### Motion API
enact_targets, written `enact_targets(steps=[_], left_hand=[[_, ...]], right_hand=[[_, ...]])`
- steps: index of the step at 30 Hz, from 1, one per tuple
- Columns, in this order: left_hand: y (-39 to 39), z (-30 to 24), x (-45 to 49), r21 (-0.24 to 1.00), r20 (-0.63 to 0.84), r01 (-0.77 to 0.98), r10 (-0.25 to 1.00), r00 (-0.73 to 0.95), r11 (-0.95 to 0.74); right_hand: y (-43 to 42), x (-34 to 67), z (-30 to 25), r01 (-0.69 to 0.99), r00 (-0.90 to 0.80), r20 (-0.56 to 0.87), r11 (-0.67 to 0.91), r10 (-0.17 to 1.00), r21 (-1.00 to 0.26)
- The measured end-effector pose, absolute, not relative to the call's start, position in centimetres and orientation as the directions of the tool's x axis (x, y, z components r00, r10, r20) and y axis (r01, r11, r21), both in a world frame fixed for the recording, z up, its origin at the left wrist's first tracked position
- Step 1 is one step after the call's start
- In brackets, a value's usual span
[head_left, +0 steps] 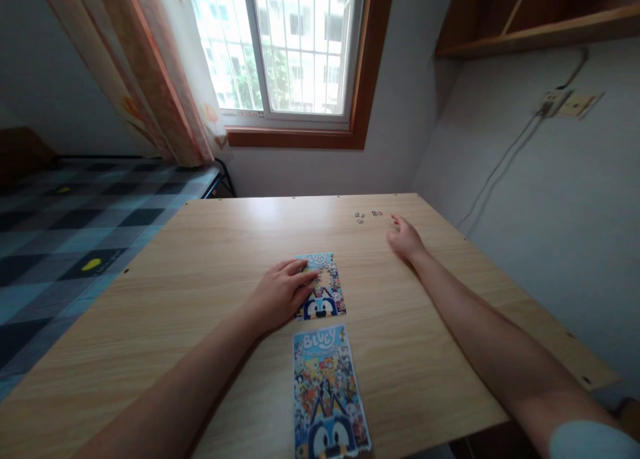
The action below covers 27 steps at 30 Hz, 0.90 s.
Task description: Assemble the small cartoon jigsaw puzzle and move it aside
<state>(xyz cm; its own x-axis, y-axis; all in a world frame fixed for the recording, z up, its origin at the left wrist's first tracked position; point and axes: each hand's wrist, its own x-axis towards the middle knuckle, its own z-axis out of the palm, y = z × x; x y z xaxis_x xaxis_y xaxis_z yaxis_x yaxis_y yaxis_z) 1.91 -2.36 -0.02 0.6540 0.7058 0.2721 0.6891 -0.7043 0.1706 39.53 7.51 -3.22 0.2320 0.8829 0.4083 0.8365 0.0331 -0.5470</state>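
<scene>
My left hand lies flat with fingers stretched out on the left edge of a small, partly assembled colourful jigsaw puzzle in the middle of the wooden table. My right hand reaches forward to the right, fingers loosely apart, a short way from a few loose puzzle pieces near the far edge. It holds nothing that I can see. A printed picture card with the same cartoon design lies closer to me.
A window with a curtain is behind the table. A bed with a checked cover stands at the left. A wall with a socket and cable borders the table's right side.
</scene>
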Motion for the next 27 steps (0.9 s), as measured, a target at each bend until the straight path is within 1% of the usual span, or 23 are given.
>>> enact_targets(steps=[2, 3, 5, 7, 8, 13, 17, 21, 24, 27], left_hand=[[-2.5, 0.1, 2.0, 0.176, 0.229, 0.712, 0.732, 0.642, -0.680], [-2.5, 0.2, 2.1, 0.178, 0.204, 0.722, 0.743, 0.637, -0.668], [-2.5, 0.2, 2.2, 0.176, 0.145, 0.739, 0.759, 0.634, -0.651], [-2.5, 0.1, 2.3, 0.165, 0.094, 0.750, 0.767, 0.635, -0.641], [-2.5, 0.1, 2.4, 0.162, 0.078, 0.752, 0.768, 0.636, -0.639], [-2.5, -0.2, 2.3, 0.163, 0.051, 0.741, 0.755, 0.654, -0.652], [-2.4, -0.5, 2.2, 0.162, 0.036, 0.736, 0.750, 0.661, -0.657], [-2.2, -0.9, 2.1, 0.185, 0.073, 0.733, 0.753, 0.654, -0.654], [-1.9, -0.8, 1.9, 0.236, 0.112, 0.724, 0.758, 0.642, -0.648], [-1.5, -0.6, 1.5, 0.301, 0.197, 0.712, 0.772, 0.605, -0.635]], right_hand=[[7.5, 39.3, -3.9, 0.850, 0.202, 0.389, 0.037, 0.899, -0.526], [7.4, 38.9, -4.0, 0.871, 0.176, 0.358, 0.025, 0.917, -0.491], [7.3, 38.2, -4.0, 0.924, 0.139, 0.248, -0.035, 0.959, -0.382], [7.4, 37.6, -3.8, 0.958, 0.144, 0.131, -0.105, 0.981, -0.268], [7.5, 37.4, -3.7, 0.964, 0.154, 0.092, -0.129, 0.984, -0.233], [8.8, 37.3, -3.6, 0.967, 0.171, 0.039, -0.160, 0.985, -0.197], [10.6, 37.4, -3.6, 0.969, 0.175, 0.041, -0.165, 0.984, -0.183], [12.0, 37.5, -3.7, 0.969, 0.178, 0.084, -0.160, 0.980, -0.190], [12.3, 37.5, -3.6, 0.969, 0.167, 0.151, -0.133, 0.974, -0.210], [11.9, 37.6, -3.5, 0.970, 0.135, 0.253, -0.076, 0.958, -0.231]])
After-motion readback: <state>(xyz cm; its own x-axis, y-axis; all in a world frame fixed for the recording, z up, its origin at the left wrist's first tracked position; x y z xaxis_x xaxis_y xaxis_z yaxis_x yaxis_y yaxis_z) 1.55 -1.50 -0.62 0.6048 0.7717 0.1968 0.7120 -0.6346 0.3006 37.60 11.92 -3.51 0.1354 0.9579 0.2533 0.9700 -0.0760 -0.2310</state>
